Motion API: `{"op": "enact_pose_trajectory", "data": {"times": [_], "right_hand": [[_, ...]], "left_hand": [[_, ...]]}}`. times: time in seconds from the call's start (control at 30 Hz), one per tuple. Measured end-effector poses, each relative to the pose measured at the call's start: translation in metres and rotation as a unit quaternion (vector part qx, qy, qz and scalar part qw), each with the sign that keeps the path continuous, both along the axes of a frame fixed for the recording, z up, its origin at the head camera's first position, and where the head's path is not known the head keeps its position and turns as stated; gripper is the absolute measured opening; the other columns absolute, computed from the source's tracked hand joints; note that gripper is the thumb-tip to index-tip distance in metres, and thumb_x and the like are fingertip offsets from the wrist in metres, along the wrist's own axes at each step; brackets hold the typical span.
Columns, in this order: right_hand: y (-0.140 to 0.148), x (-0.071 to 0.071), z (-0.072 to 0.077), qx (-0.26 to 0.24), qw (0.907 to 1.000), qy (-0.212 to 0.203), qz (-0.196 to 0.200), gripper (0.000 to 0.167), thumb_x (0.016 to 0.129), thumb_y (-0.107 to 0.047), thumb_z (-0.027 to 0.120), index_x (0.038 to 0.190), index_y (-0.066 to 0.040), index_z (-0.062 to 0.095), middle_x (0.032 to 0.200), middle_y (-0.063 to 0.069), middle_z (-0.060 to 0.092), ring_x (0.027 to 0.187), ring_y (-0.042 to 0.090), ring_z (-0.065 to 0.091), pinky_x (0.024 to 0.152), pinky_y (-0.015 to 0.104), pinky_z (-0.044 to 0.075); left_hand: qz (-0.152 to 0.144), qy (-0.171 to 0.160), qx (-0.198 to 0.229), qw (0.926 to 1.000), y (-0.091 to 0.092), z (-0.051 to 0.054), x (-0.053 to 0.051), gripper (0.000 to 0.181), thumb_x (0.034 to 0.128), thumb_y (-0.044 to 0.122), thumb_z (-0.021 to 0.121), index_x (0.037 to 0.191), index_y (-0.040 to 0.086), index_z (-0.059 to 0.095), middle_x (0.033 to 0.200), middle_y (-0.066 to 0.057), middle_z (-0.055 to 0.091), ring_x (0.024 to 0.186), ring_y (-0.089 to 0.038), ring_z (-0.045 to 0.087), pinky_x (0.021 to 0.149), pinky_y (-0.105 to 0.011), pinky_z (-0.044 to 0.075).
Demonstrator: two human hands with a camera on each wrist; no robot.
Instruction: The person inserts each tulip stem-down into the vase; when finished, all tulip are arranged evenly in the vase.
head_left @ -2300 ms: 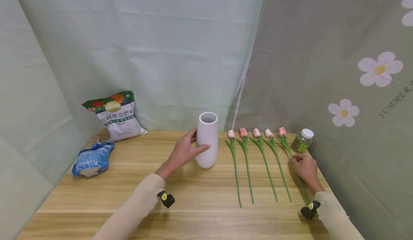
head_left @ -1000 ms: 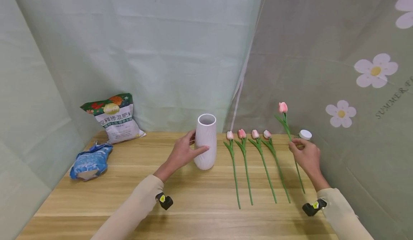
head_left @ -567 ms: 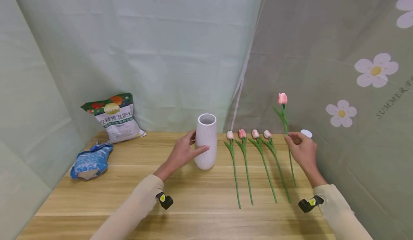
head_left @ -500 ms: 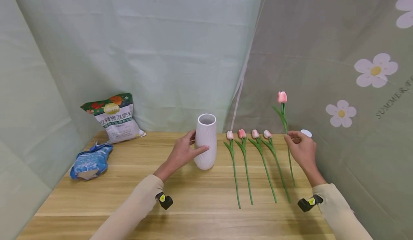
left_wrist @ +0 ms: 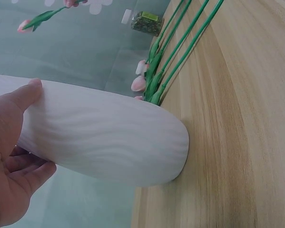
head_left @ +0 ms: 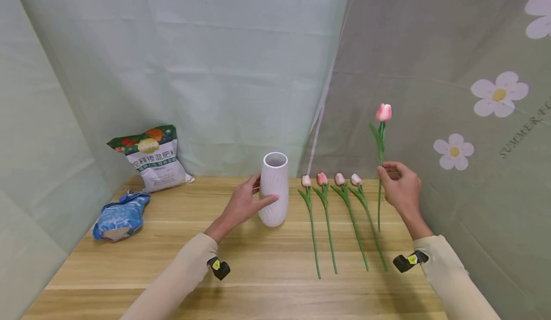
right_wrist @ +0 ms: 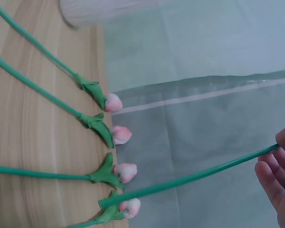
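A white ribbed vase [head_left: 274, 191] stands upright on the table, and my left hand [head_left: 243, 204] grips its left side, thumb across the front. The left wrist view shows thumb and fingers on either side of the vase [left_wrist: 109, 133]. At the right, my right hand [head_left: 401, 186] pinches the stem of a pink tulip [head_left: 384, 113], held upright with its bloom on top. In the right wrist view, the bare stem end [right_wrist: 180, 181] hangs free of the table. Several more tulips [head_left: 328, 219] lie in a row between the vase and my right hand.
A fertilizer bag [head_left: 157, 160] and a blue bag [head_left: 120, 216] are at the table's left. In the left wrist view, a jar [left_wrist: 147, 23] with a white lid stands beyond the tulips. Cloth walls [head_left: 241, 71] rise behind the wooden table [head_left: 258, 277].
My right hand has picked the rightmost tulip up off the table, raised it and turned it more upright, lately moving slightly left. My left hand keeps its grip on the vase.
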State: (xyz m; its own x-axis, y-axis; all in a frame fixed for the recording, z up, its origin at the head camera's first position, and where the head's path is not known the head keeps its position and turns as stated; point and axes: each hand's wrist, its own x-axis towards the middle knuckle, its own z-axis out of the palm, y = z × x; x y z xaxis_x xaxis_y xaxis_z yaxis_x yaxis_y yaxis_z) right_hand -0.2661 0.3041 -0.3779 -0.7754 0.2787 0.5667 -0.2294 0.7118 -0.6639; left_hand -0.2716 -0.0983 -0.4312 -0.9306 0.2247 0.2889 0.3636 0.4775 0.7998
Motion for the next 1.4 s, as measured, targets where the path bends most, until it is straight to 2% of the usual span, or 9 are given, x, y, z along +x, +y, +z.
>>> {"op": "enact_pose_trajectory", "data": {"times": [0.3,0.73,1.0,1.07,1.3,1.4], "right_hand": [[-0.008,-0.001,0.011,-0.017,0.9997,0.007,0.016,0.029,0.096,-0.031,0.072,0.107,-0.004,0.075,0.1,0.015,0.077,0.074,-0.02,0.056,0.065,0.005,0.046],[-0.025,-0.001,0.028,-0.053,0.9957,0.042,0.063,0.033,0.094,-0.03,0.075,0.106,0.001,0.076,0.094,0.019,0.076,0.069,-0.012,0.064,0.064,0.007,0.053],[-0.037,-0.003,0.037,-0.107,0.9855,0.059,0.118,0.032,0.095,-0.025,0.075,0.109,0.004,0.075,0.097,0.022,0.076,0.071,-0.003,0.071,0.066,0.013,0.059],[-0.039,-0.005,0.038,-0.122,0.9828,0.06,0.125,0.031,0.094,-0.022,0.076,0.111,0.004,0.074,0.097,0.019,0.077,0.073,-0.001,0.072,0.068,0.014,0.06],[-0.048,-0.009,0.047,-0.16,0.9712,0.086,0.154,0.03,0.092,-0.02,0.078,0.108,0.005,0.074,0.086,-0.007,0.077,0.071,0.003,0.073,0.07,0.017,0.061],[-0.054,-0.009,0.053,-0.175,0.9641,0.101,0.172,0.029,0.093,-0.02,0.077,0.105,0.006,0.074,0.083,-0.011,0.076,0.07,0.003,0.073,0.071,0.019,0.062]], "left_hand": [[0.002,-0.004,-0.002,1.0,0.0,-0.001,-0.001,0.079,0.0861,0.038,0.084,0.147,0.004,0.048,0.14,-0.019,0.06,0.129,-0.032,0.059,0.107,-0.045,0.053],[0.002,-0.009,-0.002,1.0,0.0,0.001,0.002,0.08,0.0862,0.039,0.083,0.148,0.004,0.047,0.141,-0.019,0.059,0.129,-0.034,0.059,0.107,-0.047,0.053],[-0.002,-0.003,0.0,1.0,-0.001,0.0,0.0,0.079,0.0859,0.038,0.084,0.147,0.003,0.048,0.139,-0.02,0.06,0.128,-0.033,0.06,0.106,-0.045,0.054],[-0.003,0.001,0.0,1.0,-0.001,-0.001,-0.001,0.079,0.0858,0.037,0.084,0.147,0.002,0.048,0.138,-0.02,0.061,0.127,-0.033,0.061,0.105,-0.045,0.054],[-0.004,0.005,0.003,1.0,-0.001,-0.001,-0.002,0.079,0.0856,0.037,0.084,0.146,0.002,0.048,0.138,-0.02,0.061,0.127,-0.033,0.061,0.105,-0.045,0.055],[-0.004,0.007,0.004,1.0,-0.001,-0.002,-0.002,0.079,0.0853,0.037,0.085,0.146,0.002,0.048,0.137,-0.02,0.061,0.127,-0.033,0.061,0.105,-0.045,0.055]]}}
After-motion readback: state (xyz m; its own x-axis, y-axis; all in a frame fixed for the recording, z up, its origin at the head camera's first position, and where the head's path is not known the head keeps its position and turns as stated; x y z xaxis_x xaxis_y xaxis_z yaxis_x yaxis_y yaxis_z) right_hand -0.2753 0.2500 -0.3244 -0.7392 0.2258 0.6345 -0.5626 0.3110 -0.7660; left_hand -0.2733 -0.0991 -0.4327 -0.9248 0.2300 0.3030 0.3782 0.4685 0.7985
